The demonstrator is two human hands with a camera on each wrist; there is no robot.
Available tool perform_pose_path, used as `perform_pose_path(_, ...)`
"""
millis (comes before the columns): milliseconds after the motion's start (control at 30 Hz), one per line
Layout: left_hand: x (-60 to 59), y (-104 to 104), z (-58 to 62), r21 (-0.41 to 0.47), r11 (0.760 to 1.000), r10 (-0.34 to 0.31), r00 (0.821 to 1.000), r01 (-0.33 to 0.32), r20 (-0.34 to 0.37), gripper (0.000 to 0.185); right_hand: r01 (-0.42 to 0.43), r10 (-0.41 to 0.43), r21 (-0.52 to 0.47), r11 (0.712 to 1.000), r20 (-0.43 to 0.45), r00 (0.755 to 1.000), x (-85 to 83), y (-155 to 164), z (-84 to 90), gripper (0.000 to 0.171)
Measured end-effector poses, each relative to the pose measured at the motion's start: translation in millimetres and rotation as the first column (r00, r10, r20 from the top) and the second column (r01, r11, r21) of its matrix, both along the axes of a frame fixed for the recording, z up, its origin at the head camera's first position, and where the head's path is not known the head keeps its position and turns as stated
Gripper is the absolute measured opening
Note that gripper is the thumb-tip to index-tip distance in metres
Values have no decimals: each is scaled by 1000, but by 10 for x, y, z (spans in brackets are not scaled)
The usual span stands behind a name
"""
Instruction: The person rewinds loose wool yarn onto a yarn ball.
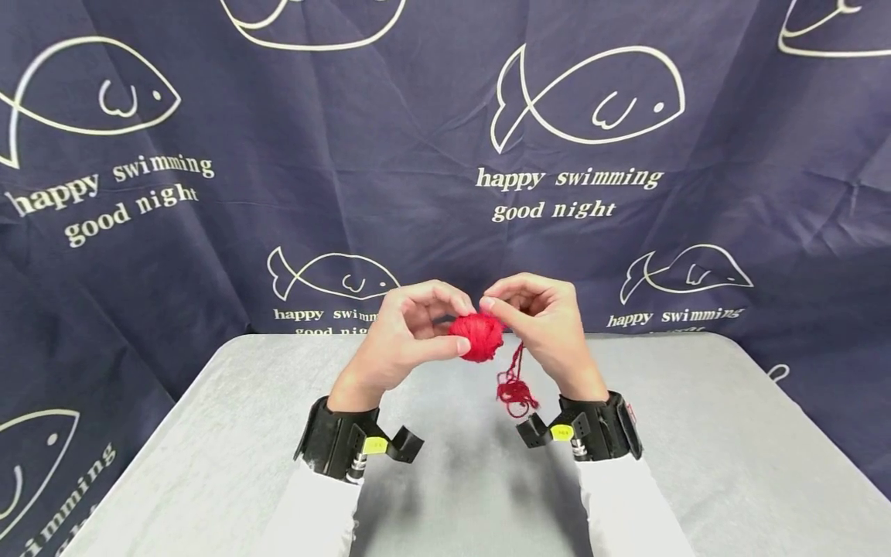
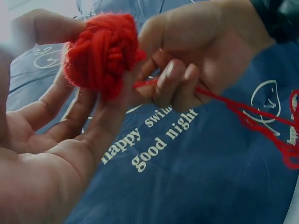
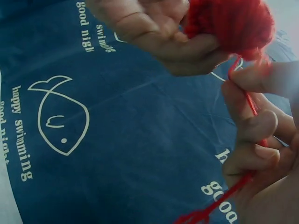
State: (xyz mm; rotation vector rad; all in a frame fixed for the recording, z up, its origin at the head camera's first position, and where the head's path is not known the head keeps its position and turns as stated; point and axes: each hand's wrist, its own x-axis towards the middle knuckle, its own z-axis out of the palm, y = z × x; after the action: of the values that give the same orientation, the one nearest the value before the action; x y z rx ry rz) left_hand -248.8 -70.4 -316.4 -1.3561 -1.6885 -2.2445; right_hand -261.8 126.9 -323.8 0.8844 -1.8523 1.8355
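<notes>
A small red ball of yarn (image 1: 476,337) is held up over the table between thumb and fingers of my left hand (image 1: 404,333). In the left wrist view the wound strands of the yarn ball (image 2: 103,53) show between the thumb and fingertips. My right hand (image 1: 546,325) is close beside the ball's right side, pinching the strand that leads off it. In the right wrist view this yarn strand (image 3: 251,103) runs between thumb and index finger and on under the curled fingers. Below the right hand hangs a loose tangle of red yarn (image 1: 517,391).
A pale grey table (image 1: 230,433) lies under both hands. Behind it hangs a dark blue curtain (image 1: 431,155) printed with white fish and lettering. Each wrist wears a black strap (image 1: 334,439) with a small camera mount, and both sleeves are white.
</notes>
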Motion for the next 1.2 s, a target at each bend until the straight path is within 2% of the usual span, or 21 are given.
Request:
perform_pose_path(100,-3,11,14,109,994,19,1000,-18,-2,25,-52,50,67,996,35,998,-18,-7,-26,10)
perform_pose_path(200,-5,18,23,215,973,73,997,-79,33,25,-96,91,128,987,46,995,-20,-17,-40,9)
perform_pose_path(333,-15,15,18,345,920,156,981,-188,120,26,-141,136,219,966,37,990,20,-43,-32,8)
perform_pose_path(433,-48,16,12,399,866,253,952,-302,172,24,-142,142,293,946,19,990,103,-68,26,8)
perform_pose_path(500,-80,15,-2,372,831,370,911,-413,185,23,-107,117,333,937,-8,993,193,-93,99,8)
perform_pose_path(533,-94,13,-9,337,814,437,881,-473,183,22,-80,97,347,934,-32,995,242,-104,140,9)
perform_pose_path(600,-122,3,-31,234,774,568,809,-588,154,22,-9,45,358,934,-90,995,333,-123,220,9)
perform_pose_path(667,-142,-13,-52,108,729,669,737,-676,96,22,56,-9,339,939,-137,990,400,-130,280,10)
perform_pose_path(700,-149,-22,-61,51,711,699,713,-701,62,21,81,-32,319,944,-156,987,419,-127,299,10)
perform_pose_path(733,-157,-31,-70,1,703,711,702,-712,30,21,99,-50,292,951,-172,984,427,-122,312,10)
perform_pose_path(767,-163,-38,-75,-44,704,710,705,-709,4,20,113,-66,261,959,-181,981,427,-113,318,10)
perform_pose_path(833,-164,-52,-79,-126,730,674,738,-672,-26,19,113,-82,179,977,-176,981,410,-90,316,9)
perform_pose_path(933,-156,-70,-77,-245,790,573,819,-562,-31,19,92,-88,24,995,-134,987,321,-35,265,8)
perform_pose_path(1000,-141,-87,-71,-323,823,486,873,-468,-25,19,69,-78,-97,993,-87,993,240,3,218,8)
perform_pose_path(1067,-127,-108,-68,-384,853,373,928,-353,-24,19,38,-48,-218,975,-39,998,152,35,168,10)
perform_pose_path(1133,-109,-132,-62,-414,886,225,974,-210,-13,20,-2,3,-324,946,5,1000,73,56,127,11)
perform_pose_path(1167,-100,-143,-59,-408,904,140,990,-127,3,21,-23,34,-368,930,24,999,37,63,107,10)
perform_pose_path(1200,-91,-155,-55,-393,919,56,998,-45,17,21,-41,64,-402,915,44,997,3,67,86,10)
